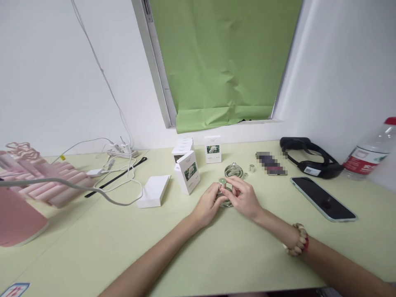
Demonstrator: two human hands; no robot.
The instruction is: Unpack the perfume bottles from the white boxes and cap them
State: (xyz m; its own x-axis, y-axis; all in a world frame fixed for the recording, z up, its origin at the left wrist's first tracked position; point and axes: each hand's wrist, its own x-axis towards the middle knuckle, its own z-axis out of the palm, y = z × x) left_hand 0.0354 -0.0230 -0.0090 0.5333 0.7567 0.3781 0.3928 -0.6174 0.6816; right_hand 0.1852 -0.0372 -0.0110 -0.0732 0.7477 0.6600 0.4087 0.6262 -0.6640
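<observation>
Green tabletop (192,264), glass bottle (228,203) between fingers (234,182), cap (222,181) above

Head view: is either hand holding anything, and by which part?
The left hand holds a glass bottle by its side; the right hand's fingers grip the silver cap above it. Whether the cap is seated is hidden.

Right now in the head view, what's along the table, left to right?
Pink rolls, flat white box, upright white flower-print carton, farther matching carton, rear round glass bottle, silver cylindrical cap, black strapped headset, red-capped plastic bottle.
</observation>
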